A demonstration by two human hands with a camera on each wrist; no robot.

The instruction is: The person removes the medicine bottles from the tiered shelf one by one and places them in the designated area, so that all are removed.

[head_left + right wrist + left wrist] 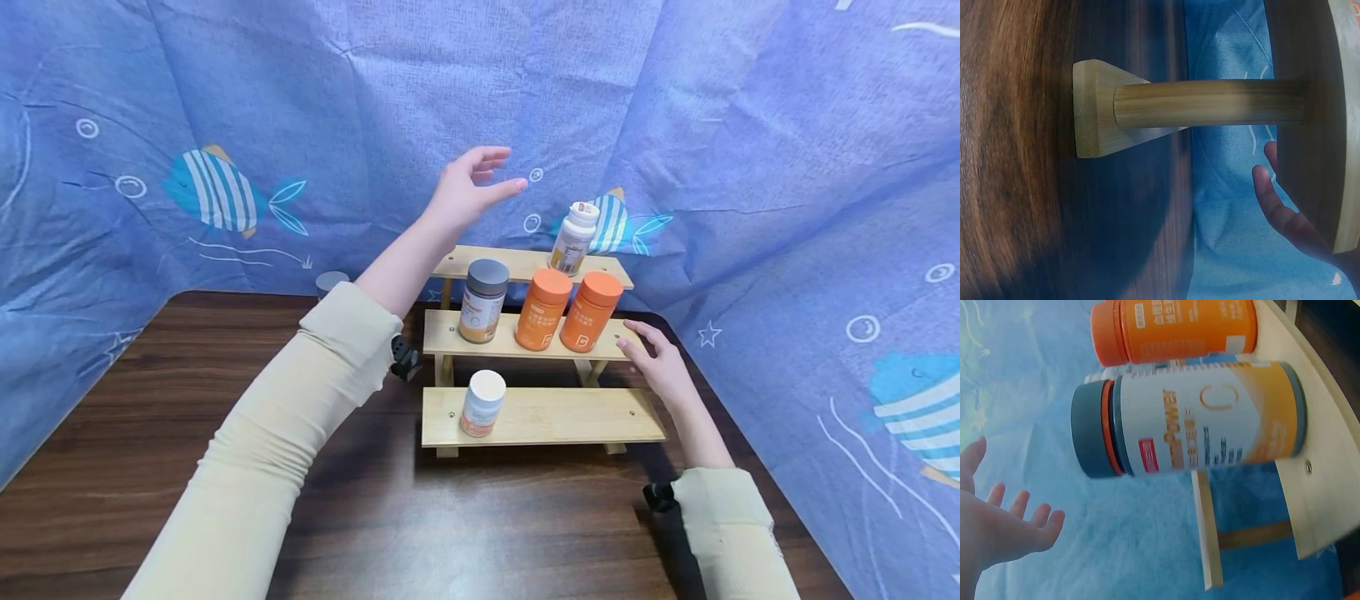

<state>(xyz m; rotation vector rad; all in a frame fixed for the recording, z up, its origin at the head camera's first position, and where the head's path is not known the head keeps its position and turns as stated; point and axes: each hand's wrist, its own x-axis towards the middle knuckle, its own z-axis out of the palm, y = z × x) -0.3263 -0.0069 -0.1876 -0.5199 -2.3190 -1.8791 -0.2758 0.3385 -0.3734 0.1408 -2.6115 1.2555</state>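
Observation:
A three-step wooden rack point(547, 414) stands on the dark table. Its top step carries a white bottle point(573, 238). The middle step holds a grey-capped bottle point(482, 301) point(1191, 427) and two orange bottles point(543, 309) point(590, 312). A small white-capped bottle point(482, 403) stands on the bottom step. My left hand point(471, 190) point(997, 519) hovers open in the air above and left of the top step, holding nothing. My right hand point(657, 360) point(1282, 209) rests with straight fingers against the right end of the middle step.
Blue cloth printed with fish point(217, 190) hangs behind and on both sides of the table. A grey cap point(331, 282) peeks out behind my left forearm. Bare dark wood point(465, 517) lies in front of the rack.

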